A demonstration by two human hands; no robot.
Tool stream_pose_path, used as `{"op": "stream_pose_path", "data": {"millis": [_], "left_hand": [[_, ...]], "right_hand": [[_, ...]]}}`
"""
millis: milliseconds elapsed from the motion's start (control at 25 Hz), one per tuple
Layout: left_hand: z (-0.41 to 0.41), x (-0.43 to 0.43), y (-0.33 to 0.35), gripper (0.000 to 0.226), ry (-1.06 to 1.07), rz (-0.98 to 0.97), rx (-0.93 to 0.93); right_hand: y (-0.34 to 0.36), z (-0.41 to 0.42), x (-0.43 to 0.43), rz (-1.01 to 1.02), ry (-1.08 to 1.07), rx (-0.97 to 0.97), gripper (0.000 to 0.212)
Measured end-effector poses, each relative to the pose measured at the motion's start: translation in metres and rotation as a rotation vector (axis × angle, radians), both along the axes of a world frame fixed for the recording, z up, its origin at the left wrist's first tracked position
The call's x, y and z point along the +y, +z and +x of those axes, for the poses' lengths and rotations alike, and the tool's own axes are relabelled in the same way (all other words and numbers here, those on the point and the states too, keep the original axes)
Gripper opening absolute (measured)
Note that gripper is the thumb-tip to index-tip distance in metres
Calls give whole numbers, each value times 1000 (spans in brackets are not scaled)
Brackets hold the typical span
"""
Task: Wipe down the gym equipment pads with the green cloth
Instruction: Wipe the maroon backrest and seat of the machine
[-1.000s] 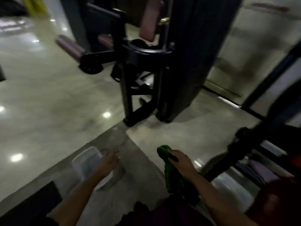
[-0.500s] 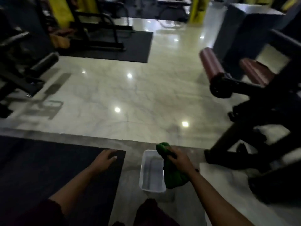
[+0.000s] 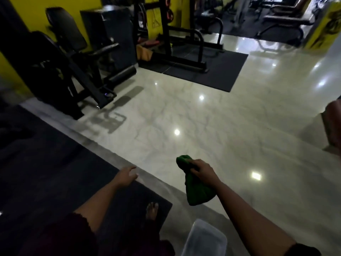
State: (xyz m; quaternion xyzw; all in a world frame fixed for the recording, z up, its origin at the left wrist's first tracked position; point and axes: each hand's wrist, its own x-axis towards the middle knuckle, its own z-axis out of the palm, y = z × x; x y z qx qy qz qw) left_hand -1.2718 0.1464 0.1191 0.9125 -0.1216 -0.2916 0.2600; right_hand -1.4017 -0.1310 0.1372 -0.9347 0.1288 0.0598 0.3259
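My right hand (image 3: pixel 202 170) grips the bunched green cloth (image 3: pixel 196 191), which hangs down from my fist above the marble floor. My left hand (image 3: pixel 126 175) is held out with loose fingers and holds nothing, over the edge of a black floor mat (image 3: pixel 55 172). A black machine with a black seat pad (image 3: pixel 71 36) and a black roller pad (image 3: pixel 122 74) stands at the far left. The end of a maroon pad (image 3: pixel 334 124) shows at the right edge.
A translucent plastic tub (image 3: pixel 204 241) sits on the floor at the bottom centre, beside my bare foot (image 3: pixel 152 209). A black rack (image 3: pixel 184 41) stands on a second mat (image 3: pixel 212 71) at the back. Shiny marble floor (image 3: pixel 203 117) spreads across the middle.
The view has swung left: the maroon-padded machine slid to the right edge, the black machine came into view. The tub dropped to the bottom of the frame. My right hand keeps hold of the cloth.
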Motion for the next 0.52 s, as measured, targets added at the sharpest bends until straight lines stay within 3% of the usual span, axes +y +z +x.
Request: {"op": "stream_pose_path", "data": {"millis": [280,520], "left_hand": [[201,-117,6,51,-148,-29,44],[306,-273,16,51,-363,-93,32]], "right_hand": [[5,138,-98,44,-292,26,42],[12,175,-197,107,-633,33,41]]}}
